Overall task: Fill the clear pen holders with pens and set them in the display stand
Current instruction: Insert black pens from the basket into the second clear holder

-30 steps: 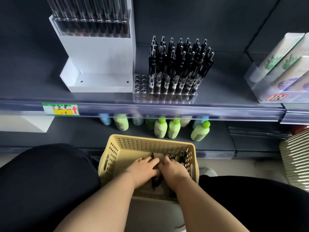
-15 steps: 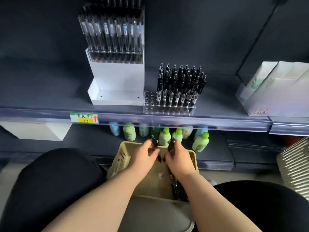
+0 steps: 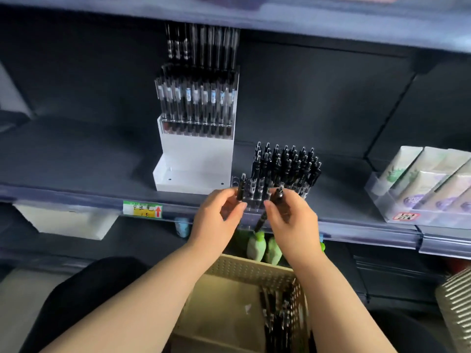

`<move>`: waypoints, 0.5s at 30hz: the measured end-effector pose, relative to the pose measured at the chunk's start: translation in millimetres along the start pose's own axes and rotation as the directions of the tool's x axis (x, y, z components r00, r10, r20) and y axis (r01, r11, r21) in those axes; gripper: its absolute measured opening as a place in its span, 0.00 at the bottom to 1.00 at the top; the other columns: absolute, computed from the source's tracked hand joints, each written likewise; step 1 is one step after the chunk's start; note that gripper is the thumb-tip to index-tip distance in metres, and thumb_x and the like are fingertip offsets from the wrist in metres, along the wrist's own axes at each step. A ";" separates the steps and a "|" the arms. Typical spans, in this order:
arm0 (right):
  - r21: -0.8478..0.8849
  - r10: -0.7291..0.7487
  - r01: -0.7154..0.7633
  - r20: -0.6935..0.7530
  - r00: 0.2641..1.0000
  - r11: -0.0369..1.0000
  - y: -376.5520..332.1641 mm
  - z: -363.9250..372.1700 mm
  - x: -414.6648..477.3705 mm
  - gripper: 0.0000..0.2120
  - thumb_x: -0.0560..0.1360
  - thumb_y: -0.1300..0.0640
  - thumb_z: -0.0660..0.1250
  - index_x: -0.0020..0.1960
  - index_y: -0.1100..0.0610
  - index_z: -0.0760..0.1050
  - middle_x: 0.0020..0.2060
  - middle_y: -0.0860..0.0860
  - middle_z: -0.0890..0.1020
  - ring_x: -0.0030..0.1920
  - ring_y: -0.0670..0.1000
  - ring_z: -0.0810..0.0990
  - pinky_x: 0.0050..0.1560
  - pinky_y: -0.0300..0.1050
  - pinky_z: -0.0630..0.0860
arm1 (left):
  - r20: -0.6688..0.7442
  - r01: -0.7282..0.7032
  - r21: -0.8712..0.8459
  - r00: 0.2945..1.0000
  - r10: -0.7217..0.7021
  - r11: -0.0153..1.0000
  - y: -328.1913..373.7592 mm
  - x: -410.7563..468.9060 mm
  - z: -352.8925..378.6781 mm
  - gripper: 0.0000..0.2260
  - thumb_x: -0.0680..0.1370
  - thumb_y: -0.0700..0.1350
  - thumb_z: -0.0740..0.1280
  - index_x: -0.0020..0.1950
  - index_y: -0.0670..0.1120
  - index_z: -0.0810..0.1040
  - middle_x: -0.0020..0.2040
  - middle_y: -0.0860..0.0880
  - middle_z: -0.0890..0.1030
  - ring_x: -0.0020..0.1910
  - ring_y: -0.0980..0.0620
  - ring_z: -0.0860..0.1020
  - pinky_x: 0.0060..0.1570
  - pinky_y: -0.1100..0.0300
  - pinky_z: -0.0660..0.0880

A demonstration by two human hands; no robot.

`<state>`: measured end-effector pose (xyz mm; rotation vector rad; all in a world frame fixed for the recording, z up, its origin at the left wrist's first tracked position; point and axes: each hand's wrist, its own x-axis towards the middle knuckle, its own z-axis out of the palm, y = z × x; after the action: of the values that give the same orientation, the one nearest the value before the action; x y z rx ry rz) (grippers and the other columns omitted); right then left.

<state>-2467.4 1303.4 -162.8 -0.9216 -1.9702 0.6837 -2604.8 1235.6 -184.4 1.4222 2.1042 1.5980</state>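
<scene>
Only the head view here. Left hand (image 3: pixel 216 215) had its fingers curled with thumb and fingertips pinching the left pen (image 3: pixel 240 190) upright. Right hand (image 3: pixel 290 217) did the same with the right pen (image 3: pixel 277 198), which sat tilted, tip pointing down. Both were right at the front of the holder (image 3: pixel 254 200) on the shelf (image 3: pixel 76 159), probably because the free holes were at its near-left end, so one pen per hand made loading quicker. The rest of the holder was already packed with black pens (image 3: pixel 285 164).

The holder sat just beside the stand (image 3: pixel 196 151), not in it. The stand's lower step looked bare, so I'd guess that was where it would go once full. The basket (image 3: pixel 244 272) of spare pens (image 3: pixel 275 322) sat low between the arms, close for grabbing.

Hard to see:
- The hands covered most of the holder's front row, so I couldn't count the free holes or tell if either tip was already in one.
- The stand's upper rows of pens were blurry.
- The bottles (image 3: pixel 256 244) below were mostly hidden behind the shelf edge and the hands.
</scene>
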 end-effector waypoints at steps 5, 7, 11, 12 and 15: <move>0.106 -0.027 0.032 -0.050 0.998 0.994 -21.3 -20.9 43.5 0.17 0.74 0.55 0.68 0.48 0.32 0.69 0.39 0.38 0.80 0.38 0.39 0.79 0.41 0.32 0.75 | -0.043 -0.053 -0.053 0.998 0.051 0.997 11.2 35.5 -5.7 0.11 0.75 0.45 0.68 0.57 0.47 0.76 0.49 0.54 0.78 0.50 0.67 0.74 0.45 0.78 0.69; 0.149 -0.018 0.027 -0.063 0.998 0.988 -26.8 -26.1 61.5 0.13 0.74 0.54 0.67 0.49 0.36 0.70 0.38 0.41 0.82 0.40 0.42 0.81 0.44 0.43 0.78 | -0.074 -0.097 -0.065 0.993 0.092 0.993 12.6 46.9 -3.6 0.10 0.75 0.42 0.69 0.56 0.46 0.77 0.48 0.54 0.78 0.49 0.67 0.74 0.45 0.78 0.68; 0.133 -0.041 0.047 -0.050 0.998 0.990 -35.4 -26.4 97.2 0.05 0.77 0.51 0.61 0.49 0.41 0.71 0.38 0.41 0.82 0.41 0.43 0.81 0.44 0.47 0.78 | -0.117 -0.110 -0.085 0.988 0.100 0.990 8.9 67.1 1.7 0.11 0.74 0.41 0.70 0.55 0.47 0.77 0.48 0.53 0.79 0.47 0.62 0.76 0.43 0.75 0.71; 0.114 -0.047 0.050 -0.032 0.998 0.992 -37.1 -24.3 105.4 0.04 0.77 0.51 0.61 0.50 0.43 0.72 0.38 0.42 0.82 0.41 0.43 0.81 0.44 0.45 0.77 | -0.121 -0.105 -0.078 0.988 0.095 0.991 7.9 70.9 2.8 0.11 0.74 0.42 0.70 0.55 0.48 0.77 0.48 0.54 0.80 0.47 0.61 0.77 0.43 0.74 0.72; 0.042 -0.071 0.069 0.032 0.997 0.997 -38.0 -13.4 126.6 0.06 0.78 0.51 0.61 0.52 0.47 0.74 0.37 0.43 0.81 0.38 0.42 0.79 0.40 0.31 0.73 | -0.126 -0.092 -0.087 0.989 0.081 0.992 6.0 82.1 5.6 0.10 0.74 0.41 0.69 0.53 0.50 0.77 0.47 0.53 0.80 0.46 0.59 0.78 0.42 0.71 0.75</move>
<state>-2517.4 1384.8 -70.5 -0.8174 -2.0008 0.7010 -2642.4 1299.8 -148.8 1.4382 2.0267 1.8345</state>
